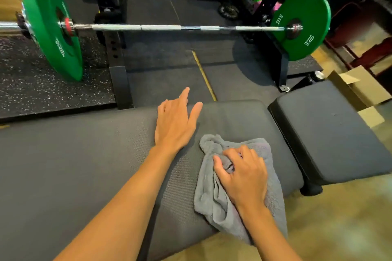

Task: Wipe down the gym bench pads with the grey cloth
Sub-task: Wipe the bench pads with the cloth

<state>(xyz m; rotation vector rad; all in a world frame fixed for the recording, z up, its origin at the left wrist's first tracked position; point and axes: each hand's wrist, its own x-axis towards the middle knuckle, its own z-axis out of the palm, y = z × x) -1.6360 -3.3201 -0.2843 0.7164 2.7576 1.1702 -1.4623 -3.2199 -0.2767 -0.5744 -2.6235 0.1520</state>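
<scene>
The right hand point(244, 172) bunches the fluffy grey cloth point(237, 184) on the long dark padded bench pad point(84, 165), near its right end, ready to wipe; the left hand point(176, 121) lies flat, fingers released, likely bracing.

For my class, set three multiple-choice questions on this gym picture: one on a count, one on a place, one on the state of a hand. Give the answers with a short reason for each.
1. How many green plates are on the barbell?
A. one
B. two
C. four

2. Where does the grey cloth lie?
A. over the barbell
B. on the long pad
C. hung on a green plate

3. How is the left hand?
A. fingers straight, on the long pad
B. gripping the grey cloth
C. curled round the barbell

Answers:
1. B, one plate sits at each end of the bar.
2. B, it lies bunched on the pad, where the right hand grips it.
3. A, its fingers are stretched out and hold nothing.
</scene>
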